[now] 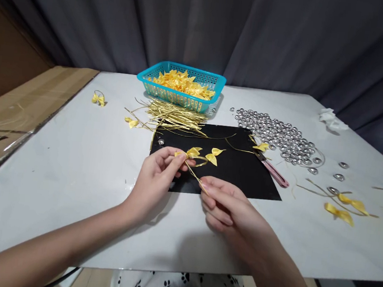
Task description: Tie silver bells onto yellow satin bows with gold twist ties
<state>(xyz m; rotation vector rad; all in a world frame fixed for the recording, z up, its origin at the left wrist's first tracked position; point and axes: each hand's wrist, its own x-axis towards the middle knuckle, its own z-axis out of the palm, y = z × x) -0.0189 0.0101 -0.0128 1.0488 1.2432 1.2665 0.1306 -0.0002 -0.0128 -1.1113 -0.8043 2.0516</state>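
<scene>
Pinched between the fingers of my left hand is a yellow ribbon bow with a loop of gold cord beside it. My right hand is closed on the gold cord, which runs down to it from the left fingertips. Just past the loop lies a second yellow bow on the black mat; whether it touches the cord I cannot tell. Both hands are over the mat's near edge. A silver bead rests close to my left knuckles.
A blue basket of yellow bows stands at the back, behind a pile of gold cords. Silver beads spread at right, near pink-handled scissors. Loose bows lie far right; a finished-looking bow with a loop sits left.
</scene>
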